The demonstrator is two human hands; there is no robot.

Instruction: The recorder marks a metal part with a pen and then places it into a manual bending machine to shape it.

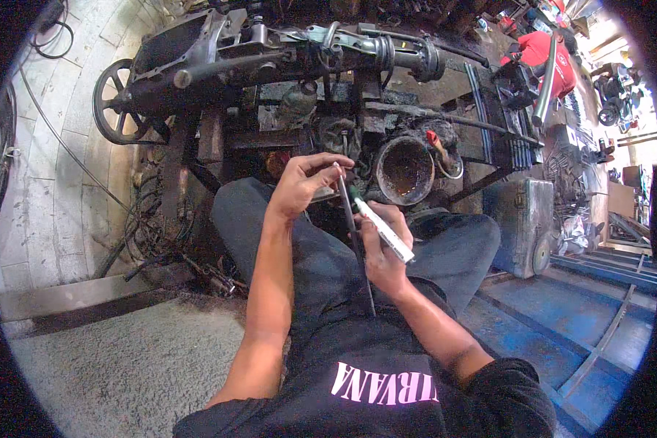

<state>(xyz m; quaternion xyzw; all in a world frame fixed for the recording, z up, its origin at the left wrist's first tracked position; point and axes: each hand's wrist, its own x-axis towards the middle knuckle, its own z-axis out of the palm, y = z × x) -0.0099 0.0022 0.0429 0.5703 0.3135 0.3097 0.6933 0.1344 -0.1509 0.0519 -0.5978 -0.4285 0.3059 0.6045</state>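
A thin dark metal rod (352, 223) slants over my lap, its lower end near my shirt. My left hand (297, 186) is closed, with thumb and fingertips pinching the rod's bright upper end. My right hand (385, 244) is wrapped round a white marker pen (384, 230) with a dark green tip end. That tip points up toward the rod, close beside it; I cannot tell whether they touch. The right fingers also lie against the rod, though their far side is hidden.
Ahead stands a greasy machine assembly (270, 62) with a black spoked wheel (113, 102). A round metal basin (405, 171) holds brownish liquid, with a red-handled tool (436, 142) beside it. A grey metal case (525, 226) stands right. A person in red (547, 66) is at far right.
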